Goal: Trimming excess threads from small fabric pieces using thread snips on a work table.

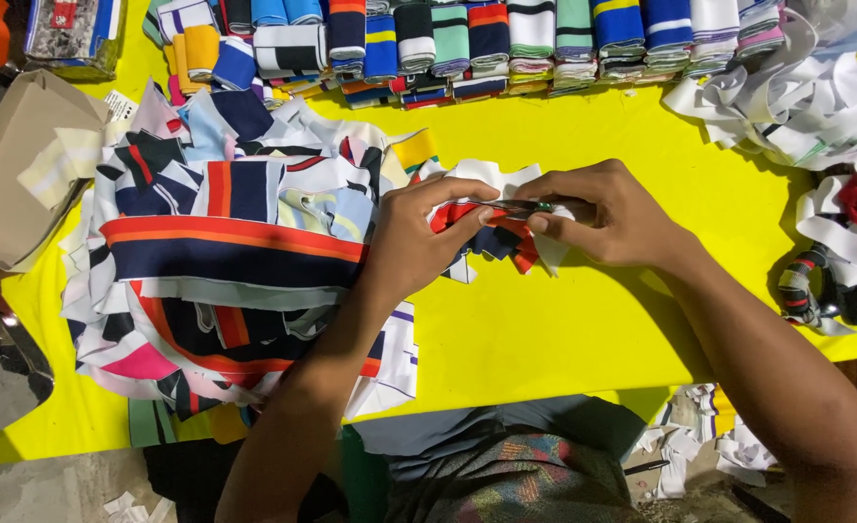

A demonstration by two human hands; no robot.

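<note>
My left hand [419, 237] grips a small striped knit piece [491, 237], red, navy and white, over the yellow table [564, 320]. My right hand [608, 218] holds a small metal cutting tool with a green part [530, 206] against the top of that piece. Both hands meet at the middle of the table. Left of them lies a big heap of striped fabric pieces [225, 261], touching my left wrist.
Folded striped knit bands [487, 44] line the far edge. A tangle of white strips [816, 97] sits at the right, with rolled trims [816, 291] below it. A brown cardboard box [17, 165] is at the left. Scraps [700, 446] litter the floor.
</note>
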